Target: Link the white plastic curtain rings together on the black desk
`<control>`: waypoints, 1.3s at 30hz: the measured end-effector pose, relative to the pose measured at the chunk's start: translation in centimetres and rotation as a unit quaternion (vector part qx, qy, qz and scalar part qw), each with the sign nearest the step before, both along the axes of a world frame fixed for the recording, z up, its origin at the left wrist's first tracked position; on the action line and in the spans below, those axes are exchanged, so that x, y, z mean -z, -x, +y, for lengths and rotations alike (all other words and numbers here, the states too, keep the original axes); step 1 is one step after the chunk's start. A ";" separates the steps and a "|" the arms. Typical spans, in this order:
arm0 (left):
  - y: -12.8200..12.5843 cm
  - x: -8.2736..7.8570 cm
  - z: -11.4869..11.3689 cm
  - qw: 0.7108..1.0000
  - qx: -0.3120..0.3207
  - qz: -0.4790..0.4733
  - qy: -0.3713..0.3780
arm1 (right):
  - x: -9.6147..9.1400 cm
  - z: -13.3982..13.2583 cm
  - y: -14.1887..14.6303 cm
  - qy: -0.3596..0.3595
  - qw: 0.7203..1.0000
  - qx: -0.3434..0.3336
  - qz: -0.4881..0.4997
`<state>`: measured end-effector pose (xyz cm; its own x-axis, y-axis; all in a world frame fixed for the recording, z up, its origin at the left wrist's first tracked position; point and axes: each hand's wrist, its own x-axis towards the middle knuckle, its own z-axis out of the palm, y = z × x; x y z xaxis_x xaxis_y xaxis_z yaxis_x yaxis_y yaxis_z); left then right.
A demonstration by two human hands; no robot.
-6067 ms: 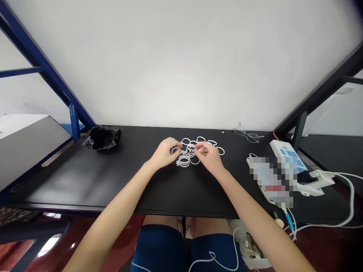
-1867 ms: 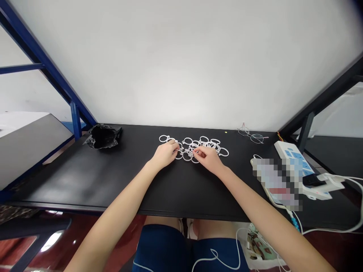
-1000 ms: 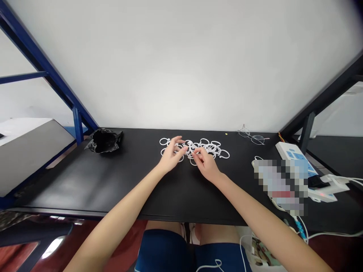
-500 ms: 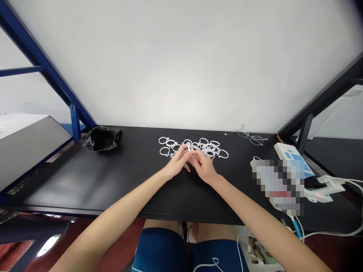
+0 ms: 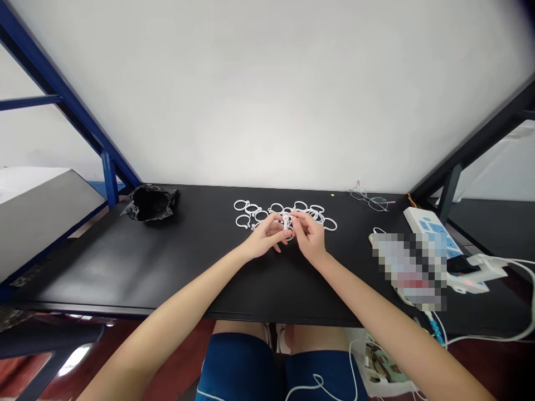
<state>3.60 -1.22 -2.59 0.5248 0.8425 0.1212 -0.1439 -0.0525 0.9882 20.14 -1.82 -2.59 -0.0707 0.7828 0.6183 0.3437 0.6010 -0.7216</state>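
Observation:
Several white plastic rings (image 5: 251,210) lie in a loose cluster at the middle back of the black table (image 5: 137,262). My left hand (image 5: 264,239) and my right hand (image 5: 310,235) meet just in front of the cluster. Both pinch one white ring (image 5: 286,224) between their fingertips, held a little above the tabletop. Three rings lie apart to the left of my left hand; more rings (image 5: 326,223) lie behind my right hand.
A crumpled black bag (image 5: 150,203) sits at the back left. Eyeglasses (image 5: 370,201) lie at the back right. A white and blue power strip (image 5: 430,231), a blurred object (image 5: 407,270) and white cables (image 5: 493,334) crowd the right side. A blue frame post (image 5: 109,179) rises at left.
My left hand left the rings at the left of the cluster and came in to meet the right hand. Both now pinch one ring lifted off the table.

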 end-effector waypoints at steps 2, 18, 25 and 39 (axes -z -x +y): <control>0.0 0.2 0.0 1.000 0.007 0.015 -0.007 | -0.1 0.1 0.0 -0.011 1.000 0.004 -0.007; 0.1 -0.1 -0.1 0.999 0.018 0.026 0.008 | 0.2 0.1 -0.1 0.033 0.999 -0.015 -0.023; 0.2 0.0 0.0 0.999 0.033 0.013 0.024 | 0.0 0.0 0.1 0.041 0.999 -0.028 -0.012; 0.5 0.2 0.2 0.998 0.059 0.019 0.011 | -0.2 0.1 -0.1 0.060 0.997 -0.051 -0.020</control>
